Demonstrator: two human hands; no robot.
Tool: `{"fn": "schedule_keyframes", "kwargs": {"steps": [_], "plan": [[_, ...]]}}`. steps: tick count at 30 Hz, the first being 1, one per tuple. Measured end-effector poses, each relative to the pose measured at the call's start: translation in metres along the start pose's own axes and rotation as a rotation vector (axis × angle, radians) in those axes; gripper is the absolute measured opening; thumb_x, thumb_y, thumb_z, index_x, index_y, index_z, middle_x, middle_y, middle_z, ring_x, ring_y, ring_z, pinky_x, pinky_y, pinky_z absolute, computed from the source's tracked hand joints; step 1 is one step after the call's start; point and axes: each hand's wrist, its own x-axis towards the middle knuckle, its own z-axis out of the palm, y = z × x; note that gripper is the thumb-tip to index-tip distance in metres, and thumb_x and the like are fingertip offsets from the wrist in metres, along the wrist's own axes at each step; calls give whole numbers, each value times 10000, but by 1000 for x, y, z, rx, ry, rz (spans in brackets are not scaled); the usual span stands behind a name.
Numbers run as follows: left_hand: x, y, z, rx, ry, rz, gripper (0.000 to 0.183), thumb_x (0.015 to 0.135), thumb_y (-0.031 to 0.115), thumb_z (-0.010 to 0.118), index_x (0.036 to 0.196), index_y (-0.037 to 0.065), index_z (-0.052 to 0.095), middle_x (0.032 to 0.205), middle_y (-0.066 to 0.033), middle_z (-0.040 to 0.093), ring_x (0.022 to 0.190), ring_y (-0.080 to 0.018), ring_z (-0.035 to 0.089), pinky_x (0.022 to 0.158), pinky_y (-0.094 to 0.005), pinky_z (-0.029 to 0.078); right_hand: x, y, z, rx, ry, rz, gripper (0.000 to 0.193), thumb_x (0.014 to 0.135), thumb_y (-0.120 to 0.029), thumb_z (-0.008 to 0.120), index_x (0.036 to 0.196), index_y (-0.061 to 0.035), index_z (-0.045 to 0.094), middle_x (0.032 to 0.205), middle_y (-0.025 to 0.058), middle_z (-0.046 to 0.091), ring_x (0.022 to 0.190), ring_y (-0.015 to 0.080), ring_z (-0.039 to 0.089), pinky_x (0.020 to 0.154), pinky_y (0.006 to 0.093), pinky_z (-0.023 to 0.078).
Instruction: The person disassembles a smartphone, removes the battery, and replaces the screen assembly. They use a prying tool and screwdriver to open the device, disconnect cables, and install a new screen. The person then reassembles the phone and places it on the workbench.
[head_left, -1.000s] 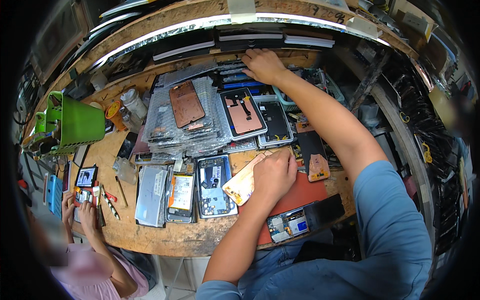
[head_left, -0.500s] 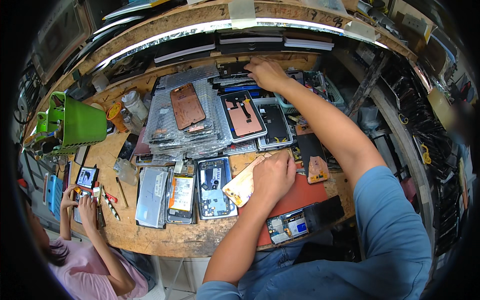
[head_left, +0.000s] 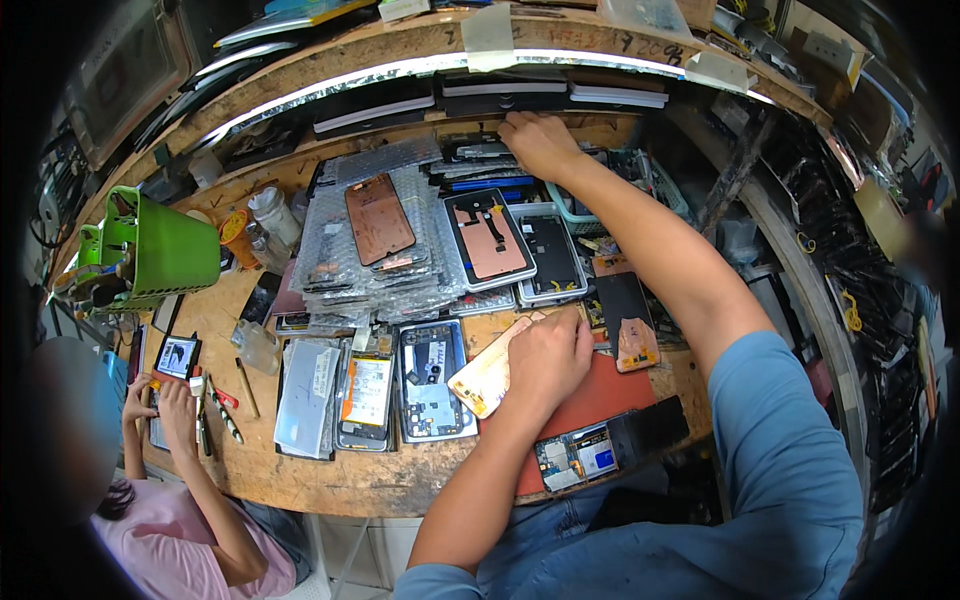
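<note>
My left hand [head_left: 550, 362] is closed over a pale, copper-backed phone screen panel [head_left: 487, 378]. The panel lies tilted at the left edge of a red-brown mat [head_left: 592, 400]. On the mat's front part is an opened phone [head_left: 580, 456] with its circuit board and battery exposed, and a black flap [head_left: 650, 430] reaches right from it. My right arm stretches to the back of the bench. There my right hand [head_left: 540, 143] has its fingers bent down at a pile of dark flat phone parts [head_left: 478, 150]; what is in its fingertips is hidden.
Bubble-wrapped panels [head_left: 335, 235] are stacked mid-bench, with a brown panel [head_left: 380, 220] on top. Opened phones in trays [head_left: 432, 385] stand left of my left hand. A teal basket [head_left: 660, 195] sits back right, a green bin [head_left: 175, 245] far left. A person [head_left: 175, 530] works at left.
At the pile, my right fingers have shifted slightly, and the dark flat piece beside them no longer covers the grey parts beneath. My left hand stays on the panel. The whole view has shifted slightly.
</note>
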Motion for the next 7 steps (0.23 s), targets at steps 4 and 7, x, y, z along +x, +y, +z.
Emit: {"fn": "schedule_keyframes", "kwargs": {"steps": [4, 7], "plan": [[1, 2, -3, 16, -5, 27, 193, 1000, 215, 695, 926, 38, 717, 863, -188, 782, 737, -394, 763, 675, -525, 613, 0, -4, 3, 19, 20, 19, 148, 939, -115, 678, 1050, -87, 772, 1086, 104, 749, 1115, 322, 755, 932, 474, 618], [0, 0, -2, 4, -8, 18, 202, 997, 226, 702, 933, 35, 721, 867, -184, 786, 744, -396, 765, 684, -528, 616, -3, -4, 6, 30, 26, -66, 160, 958, -131, 662, 1072, -88, 766, 1081, 103, 751, 1120, 324, 756, 954, 477, 614]]}}
